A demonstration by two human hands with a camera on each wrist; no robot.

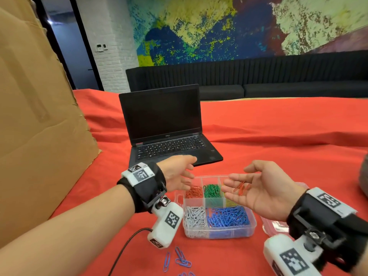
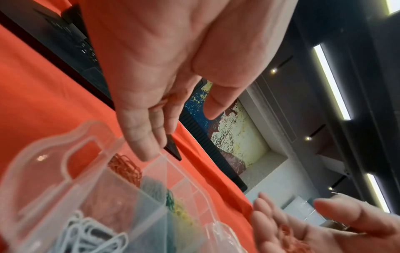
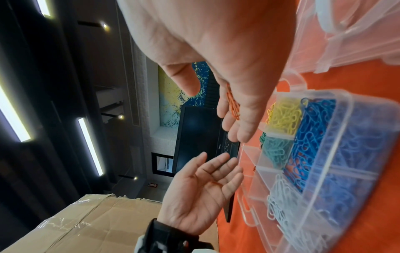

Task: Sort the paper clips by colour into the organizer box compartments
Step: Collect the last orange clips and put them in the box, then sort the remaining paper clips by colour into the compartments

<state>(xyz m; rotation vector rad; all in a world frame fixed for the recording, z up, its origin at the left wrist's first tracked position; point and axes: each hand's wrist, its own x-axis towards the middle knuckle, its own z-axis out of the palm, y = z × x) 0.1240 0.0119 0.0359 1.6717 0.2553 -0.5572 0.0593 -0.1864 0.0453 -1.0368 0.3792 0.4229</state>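
Observation:
A clear organizer box (image 1: 219, 235) sits on the red cloth. Its compartments hold red (image 1: 194, 192), green (image 1: 212, 191), yellow (image 1: 232, 202), white (image 1: 195, 216) and blue clips (image 1: 228, 217). My right hand (image 1: 237, 178) hovers palm up over the box's far right, and a few red clips (image 1: 242, 188) lie loose on its flat fingers (image 3: 233, 133). My left hand (image 1: 187, 172) is open and holds nothing, palm turned toward the right hand, just above the red compartment. Several loose blue clips (image 1: 179, 259) lie on the cloth in front of the box.
An open black laptop (image 1: 167, 132) stands just behind the hands. A large cardboard box (image 1: 35, 116) fills the left side. The organizer's clear lid (image 1: 274, 226) lies right of the box. A black cable (image 1: 123, 251) runs from the left wrist camera.

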